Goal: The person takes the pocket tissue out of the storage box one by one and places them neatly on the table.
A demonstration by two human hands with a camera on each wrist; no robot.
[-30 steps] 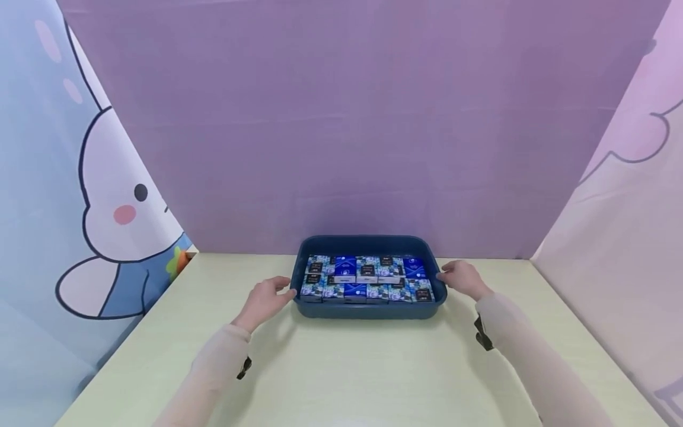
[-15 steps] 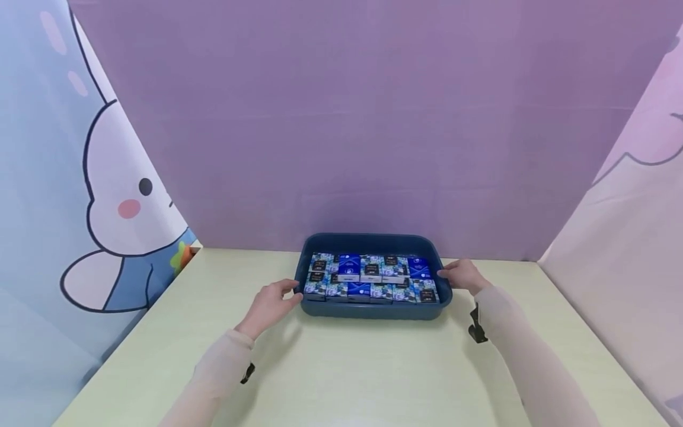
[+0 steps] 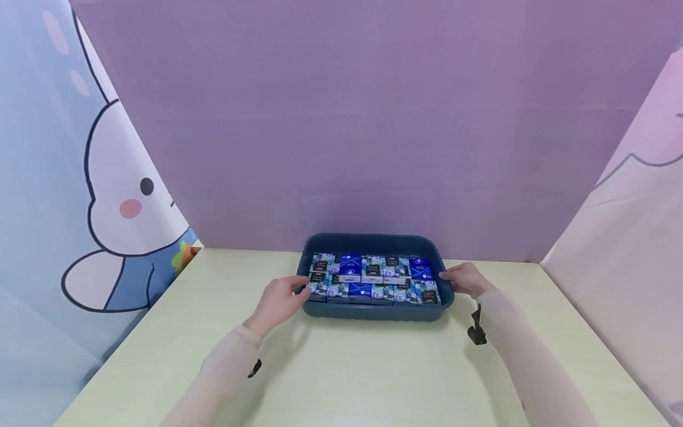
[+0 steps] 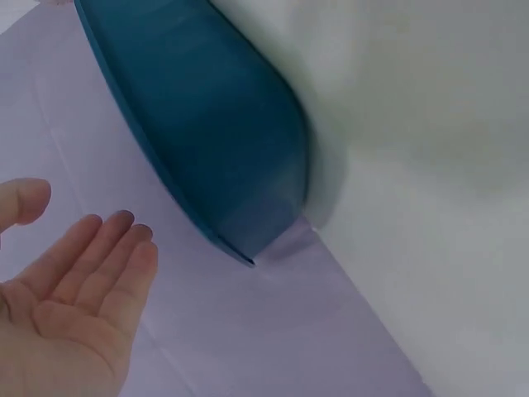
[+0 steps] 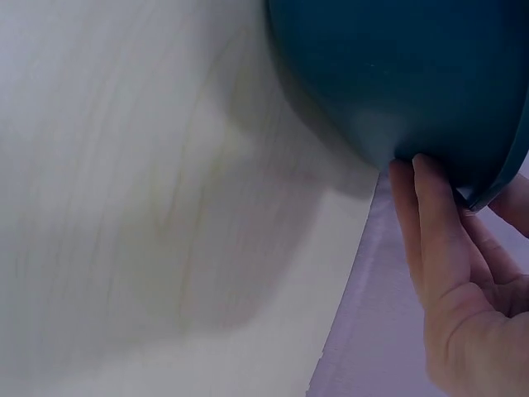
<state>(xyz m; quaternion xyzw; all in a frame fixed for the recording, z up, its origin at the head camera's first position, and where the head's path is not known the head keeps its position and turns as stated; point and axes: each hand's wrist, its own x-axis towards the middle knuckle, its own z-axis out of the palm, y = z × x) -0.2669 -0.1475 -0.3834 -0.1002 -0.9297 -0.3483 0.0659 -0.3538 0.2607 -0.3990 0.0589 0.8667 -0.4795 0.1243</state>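
A dark blue plastic tub (image 3: 373,312) stands at the back of the table, against the purple cloth. Inside it, small tissue packs (image 3: 349,267) with blue and floral wrappers lie in rows, some on top of others. My left hand (image 3: 277,302) is at the tub's left end, and its fingertips overlap the rim in the head view. In the left wrist view that hand (image 4: 78,310) shows its palm, fingers extended, apart from the tub's wall (image 4: 223,141). At the right end, my right hand (image 3: 465,279) pinches the rim, fingers against the outer wall (image 5: 397,83).
The pale wooden table (image 3: 368,373) carries the tub. A purple cloth (image 3: 341,130) hangs behind it, directly at the table's far edge. Printed cloths flank the table, one with a cartoon rabbit (image 3: 133,184) on the left. Dark straps (image 3: 476,332) show at my wrists.
The head view has shifted slightly, putting the tub a little farther right. My left hand has moved right, so its fingertips now overlap the rim. My right hand stays at its end.
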